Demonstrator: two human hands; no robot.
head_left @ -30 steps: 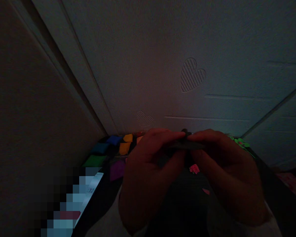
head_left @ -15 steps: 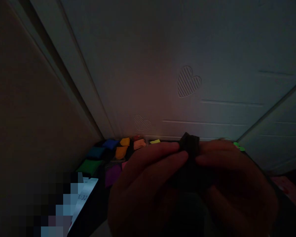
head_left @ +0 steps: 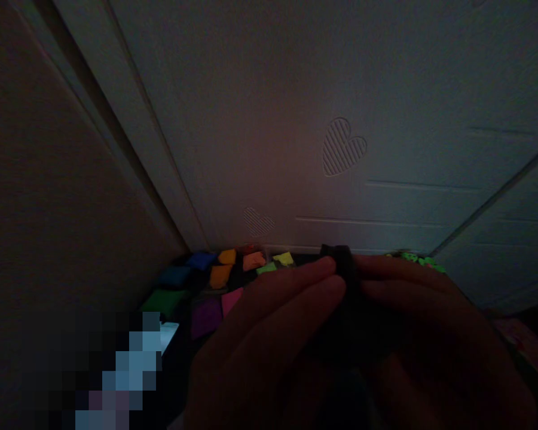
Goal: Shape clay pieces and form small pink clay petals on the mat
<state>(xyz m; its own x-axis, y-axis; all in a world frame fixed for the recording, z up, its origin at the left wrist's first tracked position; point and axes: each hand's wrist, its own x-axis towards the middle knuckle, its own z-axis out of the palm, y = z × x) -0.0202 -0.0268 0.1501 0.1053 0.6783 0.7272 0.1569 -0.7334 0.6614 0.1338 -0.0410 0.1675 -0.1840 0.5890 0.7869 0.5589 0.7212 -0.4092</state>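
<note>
Both hands are raised close to the camera, in dim light. Between them is a dark flat piece (head_left: 350, 269), its top end sticking up past the fingertips; its kind is too dark to make out. My left hand (head_left: 269, 334) is closed on its left side, two fingers lying along it. From the other side my right hand (head_left: 448, 322) grips it with bent fingers. The thumbs and the piece's lower part are lost in shadow.
Behind the hands on the dark tabletop lie several coloured packets, among them a green packet (head_left: 165, 303), a purple packet (head_left: 206, 318) and an orange packet (head_left: 220, 276). Bright green bits (head_left: 424, 260) lie at right. A pale panel (head_left: 273, 119) with hearts rises behind.
The dark piece, earlier lying nearly flat between my fingertips, now stands up with its end showing above them. Both hands have come nearer the camera and now hide the pink bits.
</note>
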